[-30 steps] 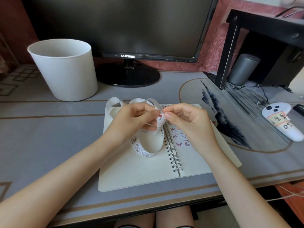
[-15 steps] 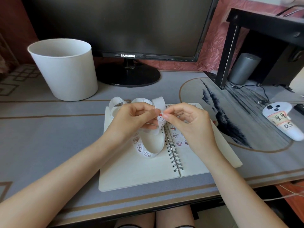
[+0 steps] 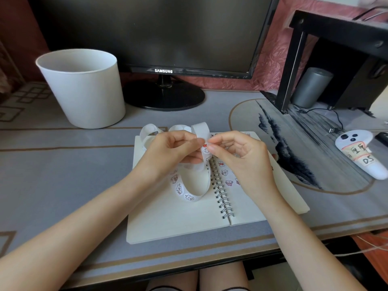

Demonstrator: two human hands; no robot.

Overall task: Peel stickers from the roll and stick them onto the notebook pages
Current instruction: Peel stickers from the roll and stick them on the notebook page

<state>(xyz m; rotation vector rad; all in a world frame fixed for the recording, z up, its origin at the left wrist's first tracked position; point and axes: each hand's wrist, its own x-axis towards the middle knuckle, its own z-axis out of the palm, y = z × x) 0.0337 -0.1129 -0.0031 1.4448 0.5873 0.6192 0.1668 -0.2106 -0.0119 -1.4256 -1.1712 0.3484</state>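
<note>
- Step in hand (judged): lifting 1 sticker [image 3: 205, 149] off its backing.
- Left hand [image 3: 172, 152]: fingers [image 3: 198, 141] curled, thumb and forefinger pinching the strip of the sticker roll [image 3: 178, 189] right at the sticker.
- Right hand [image 3: 241, 156]: thumb and forefinger tips closed on the sticker's edge, the other fingers loosely curled. I cannot tell whether the edge has lifted.
- Strip: 1 loop hangs below the left fingers and rests on the left page. More curls lie beyond the fingers at the page's far edge.
- Notebook [image 3: 168, 219]: open flat on the bench [image 3: 63, 175], directly under both hands. Several placed stickers [image 3: 228, 182] sit on the right page below the right fingers, just beside the spiral binding [image 3: 220, 190].
- Technique note: bend the backing sharply away under the left thumb so the sticker's rim stands proud.
- Take only the rim with the right fingertips, to keep the adhesive clean.
- Peel slowly, close to the backing, with the left pinch held near the sticker so the strip stays taut.
- Risk (judged): a fast pull may tear the sticker or fold it onto itself.
- Placement: bare paper lies nearer the body than the right fingers.
</note>
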